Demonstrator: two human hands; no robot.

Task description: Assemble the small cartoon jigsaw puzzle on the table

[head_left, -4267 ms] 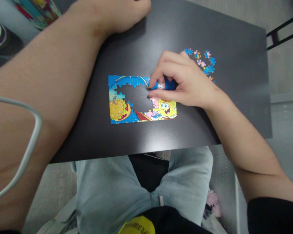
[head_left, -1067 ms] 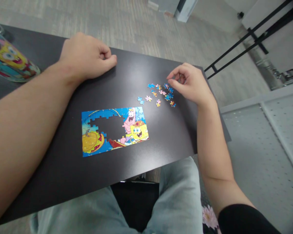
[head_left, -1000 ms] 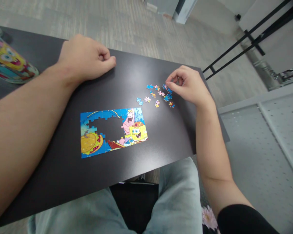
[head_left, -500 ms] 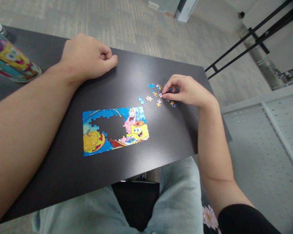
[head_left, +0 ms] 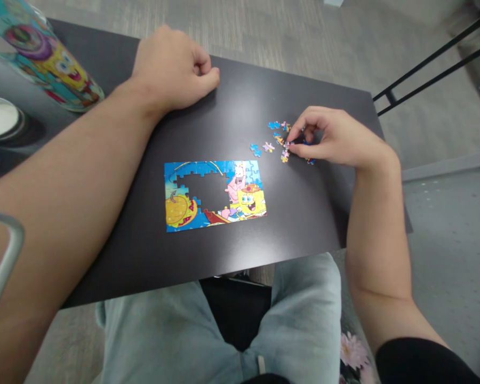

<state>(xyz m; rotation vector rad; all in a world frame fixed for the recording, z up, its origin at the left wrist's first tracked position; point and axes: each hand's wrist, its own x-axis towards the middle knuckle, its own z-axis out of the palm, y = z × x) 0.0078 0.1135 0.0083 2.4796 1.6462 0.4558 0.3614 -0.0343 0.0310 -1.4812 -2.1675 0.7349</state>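
A partly assembled cartoon jigsaw puzzle (head_left: 180,210) lies flat on the dark table, with an irregular gap in its middle. Its frame shows a burger, a pink figure and a yellow square character. Several loose pieces are scattered to its upper right, among them a blue piece (head_left: 255,150) and a pink piece (head_left: 269,147). Over this group my right hand (head_left: 324,133) pinches a small pinkish puzzle piece (head_left: 289,144) between thumb and forefinger; its palm side hides some pieces. My left hand (head_left: 176,69) rests by the far edge, fingers curled closed around nothing visible.
Behind my left forearm stands a tall cartoon-printed canister (head_left: 64,69). A round white-topped container (head_left: 0,117) sits at the left edge. The table's (head_left: 296,229) near edge runs just above my lap. Black metal bars (head_left: 432,69) rise beyond the right end.
The view has swung left, so everything sits further right in the picture. My right hand stays at the loose pieces, still pinching. My left hand keeps its curled pose on the table.
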